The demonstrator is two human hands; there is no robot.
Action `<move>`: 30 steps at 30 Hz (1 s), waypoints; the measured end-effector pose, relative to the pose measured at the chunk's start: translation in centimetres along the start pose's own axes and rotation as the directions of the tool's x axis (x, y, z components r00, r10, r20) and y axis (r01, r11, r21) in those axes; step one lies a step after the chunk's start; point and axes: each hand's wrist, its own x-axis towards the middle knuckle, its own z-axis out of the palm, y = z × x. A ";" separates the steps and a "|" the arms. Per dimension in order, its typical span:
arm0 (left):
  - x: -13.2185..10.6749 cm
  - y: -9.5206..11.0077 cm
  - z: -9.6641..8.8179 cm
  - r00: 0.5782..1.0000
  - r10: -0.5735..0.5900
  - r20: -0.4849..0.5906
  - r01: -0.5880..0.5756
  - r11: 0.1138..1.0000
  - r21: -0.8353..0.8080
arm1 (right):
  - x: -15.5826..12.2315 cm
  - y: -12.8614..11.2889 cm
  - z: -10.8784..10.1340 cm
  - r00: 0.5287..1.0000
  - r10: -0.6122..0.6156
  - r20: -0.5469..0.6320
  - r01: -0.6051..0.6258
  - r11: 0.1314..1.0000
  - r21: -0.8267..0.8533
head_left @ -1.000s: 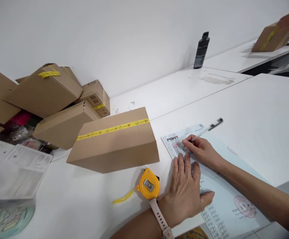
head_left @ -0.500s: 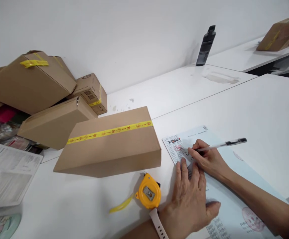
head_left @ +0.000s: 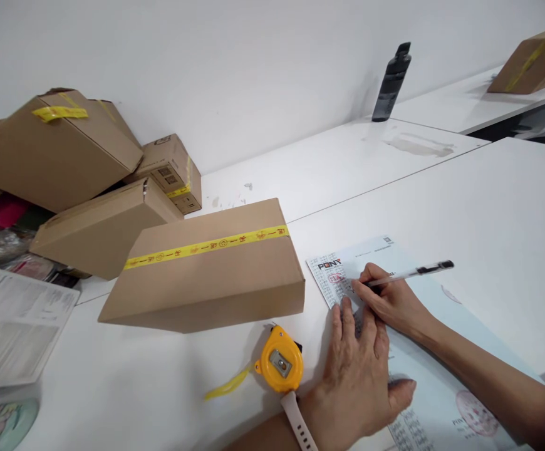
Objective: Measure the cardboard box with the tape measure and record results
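Observation:
My right hand [head_left: 392, 300] is closed on a pen [head_left: 413, 272] whose tip rests on a pale blue printed form [head_left: 423, 351] near its top left corner. My left hand [head_left: 359, 373] lies flat on the form just below, fingers stretched out, a pale watch strap on the wrist. A yellow tape measure [head_left: 279, 361] with a short length of tape pulled out lies just left of that wrist. Behind it sits a cardboard box [head_left: 211, 269] sealed with yellow tape.
Several more cardboard boxes [head_left: 56, 156] are piled at the back left over pink and clear packaging. Printed sheets [head_left: 16, 326] lie at the left edge. A dark bottle [head_left: 392, 81] stands by the wall. Another person's hand holds a box [head_left: 530, 62] at the far right.
The view shifted slightly left and down. My right hand tilted the pen flatter and moved its tip a little across the form. The left hand stayed pressed on the paper.

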 end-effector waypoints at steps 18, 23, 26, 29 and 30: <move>-0.1 0.1 -0.1 1.000 -0.013 -0.001 0.013 1.000 0.020 | 0.0 -0.4 0.0 1.000 0.012 -0.005 -0.012 1.000 -0.009; 0.0 0.1 -0.1 1.000 -0.008 0.009 0.008 1.000 0.009 | 0.0 -0.4 -0.1 1.000 0.005 0.002 -0.005 1.000 -0.013; -0.1 0.1 -0.1 1.000 -0.008 0.012 0.008 1.000 0.013 | 0.0 -0.4 -0.1 1.000 0.001 -0.004 -0.001 0.999 -0.036; -0.1 0.1 -0.1 1.000 -0.009 0.007 0.008 1.000 0.019 | 0.1 -0.6 -0.1 1.000 0.003 -0.011 -0.004 0.999 -0.041; -0.1 0.1 -0.1 1.000 -0.008 0.005 0.008 1.000 0.019 | 0.1 -0.6 -0.1 1.000 0.003 -0.016 -0.004 0.999 -0.039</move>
